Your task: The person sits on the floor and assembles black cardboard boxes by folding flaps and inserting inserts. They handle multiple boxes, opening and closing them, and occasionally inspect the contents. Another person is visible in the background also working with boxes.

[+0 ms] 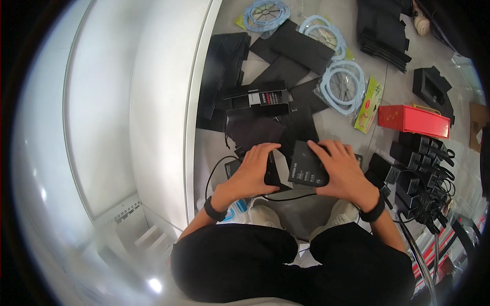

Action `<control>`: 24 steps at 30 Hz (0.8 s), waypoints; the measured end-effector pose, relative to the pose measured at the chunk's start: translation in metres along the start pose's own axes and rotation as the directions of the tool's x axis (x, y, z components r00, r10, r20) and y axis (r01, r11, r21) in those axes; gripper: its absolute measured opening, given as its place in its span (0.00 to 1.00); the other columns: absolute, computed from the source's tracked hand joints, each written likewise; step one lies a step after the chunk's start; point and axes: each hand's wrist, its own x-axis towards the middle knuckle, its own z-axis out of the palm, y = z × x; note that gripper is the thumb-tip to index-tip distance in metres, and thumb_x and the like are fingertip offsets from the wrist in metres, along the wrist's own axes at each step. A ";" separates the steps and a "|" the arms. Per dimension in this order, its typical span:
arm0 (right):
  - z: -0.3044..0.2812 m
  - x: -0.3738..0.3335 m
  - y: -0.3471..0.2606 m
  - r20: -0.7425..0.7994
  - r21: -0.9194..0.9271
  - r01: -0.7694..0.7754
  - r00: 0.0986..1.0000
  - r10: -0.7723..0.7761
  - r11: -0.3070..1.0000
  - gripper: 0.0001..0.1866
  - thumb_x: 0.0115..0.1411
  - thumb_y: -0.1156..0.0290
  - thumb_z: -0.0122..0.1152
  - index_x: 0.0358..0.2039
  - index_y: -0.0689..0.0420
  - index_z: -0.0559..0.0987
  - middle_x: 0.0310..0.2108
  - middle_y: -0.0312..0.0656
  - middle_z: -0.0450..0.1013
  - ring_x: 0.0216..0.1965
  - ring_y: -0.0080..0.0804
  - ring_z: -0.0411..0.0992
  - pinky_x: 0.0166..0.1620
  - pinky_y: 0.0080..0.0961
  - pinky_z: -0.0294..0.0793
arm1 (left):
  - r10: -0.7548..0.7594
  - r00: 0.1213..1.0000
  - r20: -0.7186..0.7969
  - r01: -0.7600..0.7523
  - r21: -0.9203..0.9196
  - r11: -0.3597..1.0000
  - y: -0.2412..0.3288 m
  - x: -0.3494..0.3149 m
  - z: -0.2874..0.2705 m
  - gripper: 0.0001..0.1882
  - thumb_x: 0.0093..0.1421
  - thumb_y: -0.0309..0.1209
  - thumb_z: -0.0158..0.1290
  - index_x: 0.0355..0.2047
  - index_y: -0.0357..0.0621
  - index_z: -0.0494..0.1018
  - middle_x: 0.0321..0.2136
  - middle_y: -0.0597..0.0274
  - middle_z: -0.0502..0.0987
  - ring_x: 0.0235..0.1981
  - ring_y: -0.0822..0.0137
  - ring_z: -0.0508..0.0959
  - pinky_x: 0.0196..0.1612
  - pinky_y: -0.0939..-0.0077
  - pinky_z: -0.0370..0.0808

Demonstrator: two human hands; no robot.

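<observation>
My right hand [343, 172] grips a flat black box [305, 166] with white print, thumb on the near edge and fingers over the far one. To its left, my left hand [252, 172] curves around a dark piece that looks like black cardboard [272, 171]; much of it is hidden. A thin black cable [292, 198] runs beneath both hands. Just beyond them lie a dark cloth pouch [255, 131] and an opened black box [258, 97] with a printed panel inside.
Flat black cardboard [220, 61] lies beside the white cabinet [163, 76] on the left. Pale blue ring-shaped slicers [343, 87] in clear wrap lie farther off. At the right are a red box [414, 121], several black devices with cables [418, 176] and stacked black cardboard [382, 30].
</observation>
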 end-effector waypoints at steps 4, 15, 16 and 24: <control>-0.034 -0.012 -0.013 -0.181 0.253 -0.099 0.973 0.147 0.963 0.57 0.35 0.66 0.80 0.69 0.56 0.64 0.57 0.49 0.64 0.61 0.51 0.64 0.63 0.45 0.62 | 0.018 0.984 -0.179 0.027 0.245 0.969 0.016 0.000 -0.009 0.67 0.39 0.36 0.78 0.74 0.45 0.46 0.69 0.43 0.52 0.71 0.39 0.53 0.72 0.49 0.54; 0.004 -0.016 -0.018 -0.060 0.968 0.029 0.991 0.119 0.251 0.65 0.43 0.72 0.83 0.76 0.55 0.47 0.74 0.44 0.51 0.75 0.40 0.50 0.75 0.41 0.46 | 0.085 0.993 -0.082 -0.118 -0.661 0.741 0.042 0.004 0.023 0.72 0.41 0.33 0.78 0.74 0.42 0.35 0.68 0.49 0.54 0.71 0.55 0.56 0.71 0.61 0.56; 0.001 -0.017 -0.018 -0.063 0.947 0.029 0.993 0.096 0.321 0.65 0.44 0.71 0.82 0.76 0.55 0.47 0.74 0.45 0.51 0.76 0.40 0.49 0.75 0.41 0.46 | 0.097 0.984 -0.152 -0.172 -0.626 0.761 0.042 0.005 0.024 0.71 0.40 0.32 0.77 0.74 0.42 0.36 0.67 0.49 0.55 0.70 0.55 0.58 0.71 0.61 0.57; -0.045 -0.021 -0.025 -0.093 0.908 0.036 0.989 0.118 0.416 0.54 0.50 0.64 0.78 0.72 0.58 0.55 0.67 0.50 0.61 0.70 0.43 0.60 0.70 0.39 0.59 | 0.162 0.973 -0.165 -0.208 -0.318 0.925 0.055 0.004 -0.001 0.66 0.33 0.34 0.75 0.72 0.39 0.50 0.63 0.47 0.61 0.65 0.47 0.64 0.69 0.58 0.59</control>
